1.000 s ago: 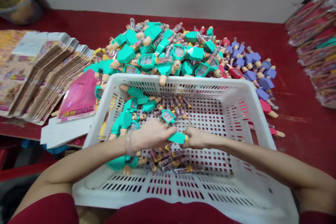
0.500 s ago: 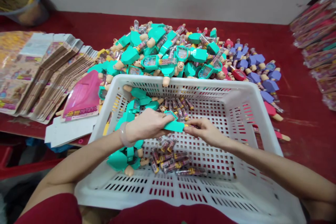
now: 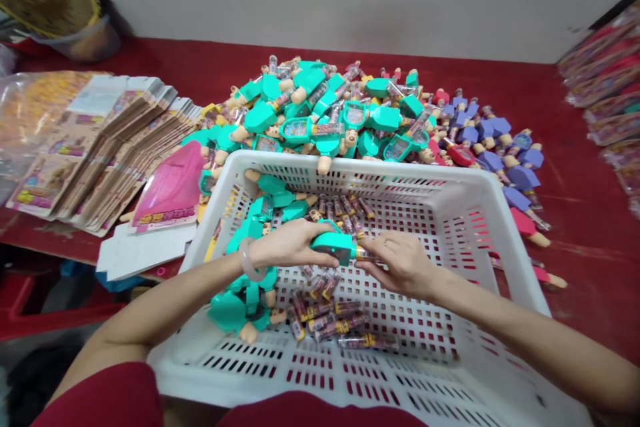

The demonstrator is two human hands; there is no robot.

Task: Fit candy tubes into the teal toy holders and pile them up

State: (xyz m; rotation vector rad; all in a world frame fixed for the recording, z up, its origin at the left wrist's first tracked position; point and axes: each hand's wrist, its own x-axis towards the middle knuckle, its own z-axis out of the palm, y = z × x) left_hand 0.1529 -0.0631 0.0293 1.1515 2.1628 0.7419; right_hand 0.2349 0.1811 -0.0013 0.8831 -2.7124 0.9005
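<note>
My left hand (image 3: 290,244) grips a teal toy figure body (image 3: 331,247) above the middle of the white plastic crate. My right hand (image 3: 403,265) pinches a small clear tube (image 3: 366,253) at the figure's end, and the tube's far part is hidden by my fingers. Loose tubes with gold and dark printed bands (image 3: 325,320) lie on the crate floor below my hands. Several teal figures (image 3: 235,310) lie beneath my left forearm, and more (image 3: 265,210) lie against the crate's left wall.
The crate's white rim (image 3: 350,170) stands before a large heap of teal, purple and red toy figures (image 3: 325,110) on a red table (image 3: 590,293). Stacked flat printed cards (image 3: 115,153) and a pink card (image 3: 170,190) lie left. Packaged items (image 3: 610,93) lie right.
The teal figure has turned in my left hand, and its end now points right. My right hand has shifted right, with the tube at the figure's end. The view has tilted slightly.
</note>
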